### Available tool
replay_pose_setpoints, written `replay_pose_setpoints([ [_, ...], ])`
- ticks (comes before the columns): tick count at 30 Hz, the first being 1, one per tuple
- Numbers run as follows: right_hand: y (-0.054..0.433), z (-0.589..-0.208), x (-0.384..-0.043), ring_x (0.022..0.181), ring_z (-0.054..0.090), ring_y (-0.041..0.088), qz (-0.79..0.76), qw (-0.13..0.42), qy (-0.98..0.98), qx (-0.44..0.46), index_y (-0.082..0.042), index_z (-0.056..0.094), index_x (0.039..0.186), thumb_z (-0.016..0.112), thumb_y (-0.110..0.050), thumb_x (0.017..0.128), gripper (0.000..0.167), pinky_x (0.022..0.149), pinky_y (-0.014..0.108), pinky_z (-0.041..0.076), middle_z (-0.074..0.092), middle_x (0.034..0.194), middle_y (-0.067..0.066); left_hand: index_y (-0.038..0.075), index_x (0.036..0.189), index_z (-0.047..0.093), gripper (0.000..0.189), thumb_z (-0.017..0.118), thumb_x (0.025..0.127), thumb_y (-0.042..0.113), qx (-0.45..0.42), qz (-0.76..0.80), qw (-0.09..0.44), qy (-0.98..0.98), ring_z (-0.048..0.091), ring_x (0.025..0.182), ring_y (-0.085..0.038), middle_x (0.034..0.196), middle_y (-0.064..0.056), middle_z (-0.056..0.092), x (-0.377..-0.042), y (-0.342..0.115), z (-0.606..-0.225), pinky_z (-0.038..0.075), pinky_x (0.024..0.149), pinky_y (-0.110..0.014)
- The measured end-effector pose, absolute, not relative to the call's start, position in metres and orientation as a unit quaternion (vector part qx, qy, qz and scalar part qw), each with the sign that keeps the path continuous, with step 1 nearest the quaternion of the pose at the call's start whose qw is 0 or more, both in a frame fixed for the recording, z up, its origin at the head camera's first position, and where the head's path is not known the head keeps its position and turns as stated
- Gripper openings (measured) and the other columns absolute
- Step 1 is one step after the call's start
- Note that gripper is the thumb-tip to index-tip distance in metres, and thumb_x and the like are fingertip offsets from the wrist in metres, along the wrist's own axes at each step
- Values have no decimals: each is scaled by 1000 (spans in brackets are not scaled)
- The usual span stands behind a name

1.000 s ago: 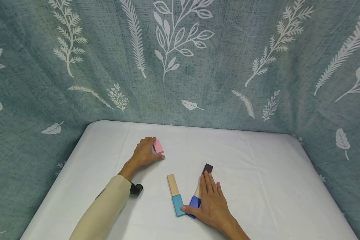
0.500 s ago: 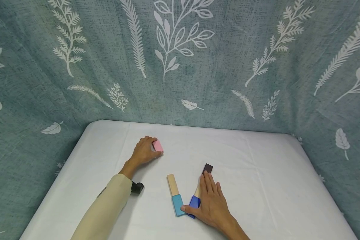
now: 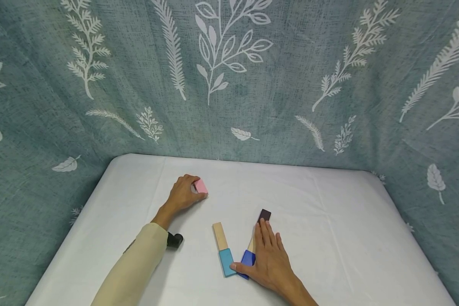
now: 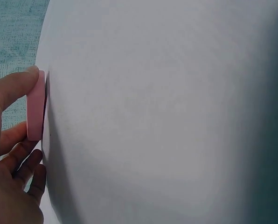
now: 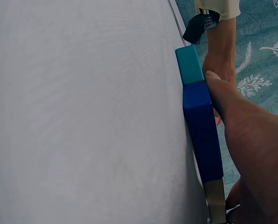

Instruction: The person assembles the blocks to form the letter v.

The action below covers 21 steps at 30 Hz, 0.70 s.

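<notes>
My left hand [image 3: 183, 193] pinches a small pink block [image 3: 200, 186] between thumb and fingers at the table's back left. In the left wrist view the pink block [image 4: 35, 106] appears edge-on, thumb at one end and fingers at the other. My right hand [image 3: 269, 257] lies flat with straight fingers over a line of blocks. Under or beside it show a dark brown block [image 3: 265, 214], a tan block [image 3: 251, 245] and a dark blue block [image 3: 247, 258], each partly covered. Its thumb touches a light blue block [image 3: 226, 262], whose lower end meets the dark blue one.
Another tan block [image 3: 219, 236] extends the light blue one away from me, so the rows form a V. A white cloth [image 3: 329, 238] covers the table. Behind hangs a teal leaf-patterned curtain [image 3: 275, 127]. A black wrist camera [image 3: 174, 240] sticks out from the left sleeve.
My left thumb and fingers have closed in on the pink block and now pinch it. The right hand and the other blocks have stayed in place.
</notes>
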State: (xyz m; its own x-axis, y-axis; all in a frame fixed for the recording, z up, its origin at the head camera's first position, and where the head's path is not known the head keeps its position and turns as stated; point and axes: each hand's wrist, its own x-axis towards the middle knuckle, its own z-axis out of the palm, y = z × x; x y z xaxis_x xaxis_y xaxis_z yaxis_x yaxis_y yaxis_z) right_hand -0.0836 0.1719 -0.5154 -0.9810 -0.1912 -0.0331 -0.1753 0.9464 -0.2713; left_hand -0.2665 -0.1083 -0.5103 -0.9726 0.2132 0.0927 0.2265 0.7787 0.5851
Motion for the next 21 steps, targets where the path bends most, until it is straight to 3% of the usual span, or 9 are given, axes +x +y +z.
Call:
replay_pose_setpoints([
  [21, 172, -516, -83, 153, 12, 37, -136, 21, 986, -98, 4, 19, 159, 53, -94, 69, 137, 119, 58, 15, 13, 166, 23, 0, 137, 59, 65, 82, 85, 30, -103, -337, -5, -936, 49, 127, -37, 134, -19, 58, -266, -109, -509, 39, 107, -49],
])
